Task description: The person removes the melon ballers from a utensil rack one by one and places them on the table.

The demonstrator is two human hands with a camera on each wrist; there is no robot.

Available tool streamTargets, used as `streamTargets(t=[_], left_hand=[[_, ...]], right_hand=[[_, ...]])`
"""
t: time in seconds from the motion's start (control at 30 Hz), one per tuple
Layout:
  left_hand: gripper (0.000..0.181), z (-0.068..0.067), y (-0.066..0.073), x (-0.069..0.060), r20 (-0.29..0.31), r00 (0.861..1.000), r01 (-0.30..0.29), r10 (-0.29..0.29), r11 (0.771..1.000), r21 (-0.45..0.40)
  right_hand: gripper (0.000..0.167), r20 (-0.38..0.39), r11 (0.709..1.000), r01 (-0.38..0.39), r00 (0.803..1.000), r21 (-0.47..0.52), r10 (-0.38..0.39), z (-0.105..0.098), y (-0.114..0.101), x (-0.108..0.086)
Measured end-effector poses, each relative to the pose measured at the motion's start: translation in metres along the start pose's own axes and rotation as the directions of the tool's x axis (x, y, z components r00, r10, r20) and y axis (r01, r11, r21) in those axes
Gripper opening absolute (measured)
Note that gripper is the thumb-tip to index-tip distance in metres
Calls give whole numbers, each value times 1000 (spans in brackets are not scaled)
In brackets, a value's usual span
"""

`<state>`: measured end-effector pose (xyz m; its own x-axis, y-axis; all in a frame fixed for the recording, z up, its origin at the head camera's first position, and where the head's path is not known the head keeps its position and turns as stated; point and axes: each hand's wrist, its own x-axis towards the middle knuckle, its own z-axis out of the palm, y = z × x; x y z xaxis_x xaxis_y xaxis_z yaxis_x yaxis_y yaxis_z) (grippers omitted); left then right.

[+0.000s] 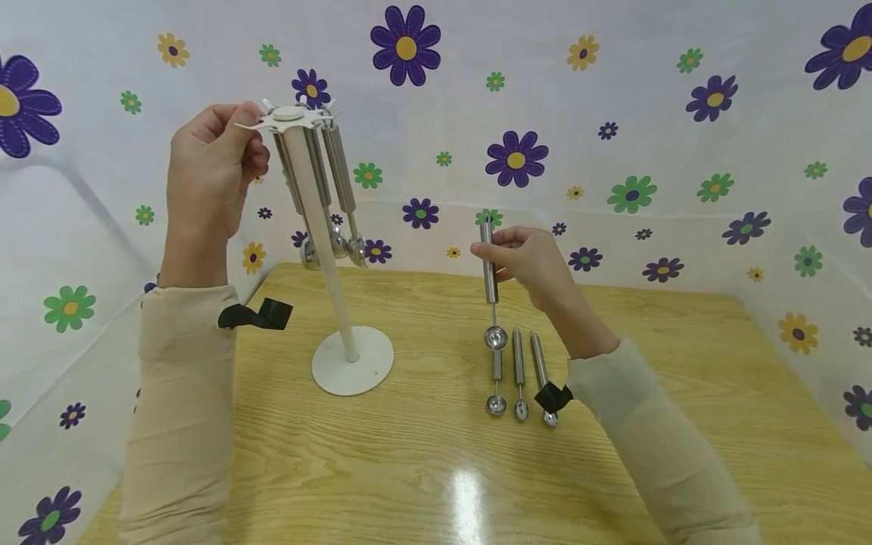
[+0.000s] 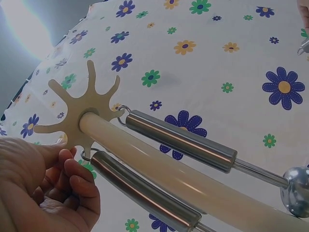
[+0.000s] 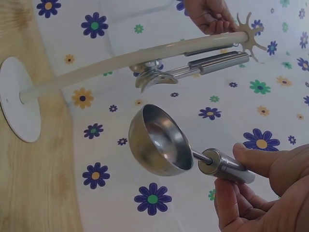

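A white stand point(image 1: 327, 265) with a round base and a pronged top holds several steel utensils point(image 1: 338, 166) hanging by their handle loops. My left hand point(image 1: 211, 166) pinches one prong of the top point(image 2: 72, 116) between thumb and fingers. Raised above the table at the right, a steel scoop point(image 1: 490, 261) is held by its handle in my right hand point(image 1: 534, 265); in the right wrist view its round bowl point(image 3: 159, 140) points toward the stand, apart from it.
On the wooden table point(image 1: 409, 469), three steel utensils lie side by side below my right hand: one point(image 1: 496, 405) partly behind the held scoop, a middle one point(image 1: 519, 363) and a right one point(image 1: 540, 359). A flowered cloth point(image 1: 450, 98) hangs behind the table.
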<state>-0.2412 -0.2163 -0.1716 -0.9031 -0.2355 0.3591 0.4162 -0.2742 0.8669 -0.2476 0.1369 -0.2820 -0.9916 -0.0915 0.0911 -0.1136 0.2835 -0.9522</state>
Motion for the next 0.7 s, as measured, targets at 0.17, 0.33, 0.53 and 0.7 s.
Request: streamTargets(t=[0.17,0.33,0.53,0.7], left_hand=[[23,0,0,0,1,1000,2,-2,1000,-2],[23,-1,-1,1,-5,1000,6,-6,1000,-4],[26,-1,-2,2,6,1000,1,-1,1000,-12],[30,-2,-1,2,5,1000,10,-10,1000,-14]], right_hand=[[34,10,999,-33,999,-1,33,6,10,-1],[37,19,997,-77,997,-4,77,13,20,-2],[42,38,993,-120,992,-13,121,20,40,-5],[42,47,987,-159,986,-25,160,28,60,-8]])
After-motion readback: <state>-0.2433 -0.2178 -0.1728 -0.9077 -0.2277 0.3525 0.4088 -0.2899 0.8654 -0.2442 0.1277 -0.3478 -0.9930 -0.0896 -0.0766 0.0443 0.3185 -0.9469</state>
